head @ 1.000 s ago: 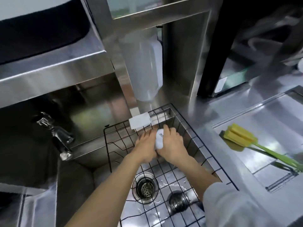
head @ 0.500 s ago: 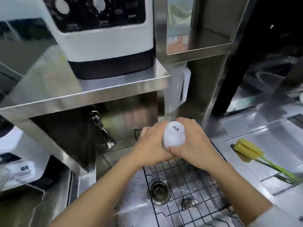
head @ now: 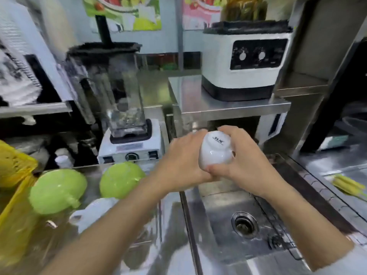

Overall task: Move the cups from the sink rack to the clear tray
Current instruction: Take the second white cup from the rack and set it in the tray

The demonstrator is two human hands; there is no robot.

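Both hands clasp a white cup [head: 215,152] upside down above the sink [head: 222,205], the left hand [head: 183,165] on its left side and the right hand [head: 245,159] wrapped around its right. Left of the sink lie two green bowls [head: 57,190], overturned, a white cup [head: 93,212] beside them, and behind them a blender [head: 123,108].

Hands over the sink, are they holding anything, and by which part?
Yes. Both hands hold one white cup, upside down, by its sides: the left hand on its left side, the right hand on its right, fingers near the rim below.
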